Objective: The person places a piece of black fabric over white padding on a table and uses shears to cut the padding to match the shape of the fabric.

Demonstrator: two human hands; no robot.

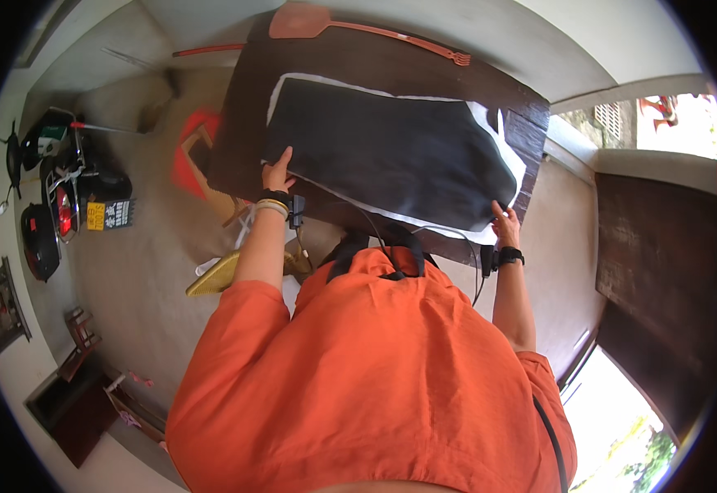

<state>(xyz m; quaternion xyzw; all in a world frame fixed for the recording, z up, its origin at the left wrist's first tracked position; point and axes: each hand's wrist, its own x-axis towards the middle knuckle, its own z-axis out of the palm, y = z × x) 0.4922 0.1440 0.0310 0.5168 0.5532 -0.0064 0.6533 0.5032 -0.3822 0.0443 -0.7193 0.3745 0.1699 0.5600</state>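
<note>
A large black sheet, cloth-like with a white layer showing along its edges (391,152), lies across the dark wooden table (239,140) in front of me. My left hand (278,172) grips its near left corner, with the thumb on top and the other fingers partly hidden. At the near right corner, my right hand (505,226) pinches the edge between thumb and fingers. The white layer sticks out most at the right end, where its border is ragged.
An orange fly swatter (301,22) lies along the table's far edge. Below the table's left side are a wooden stool-like frame (202,156) and a yellow woven item (215,275). A motorcycle (63,185) stands at the left. Cables hang from devices on both my wrists.
</note>
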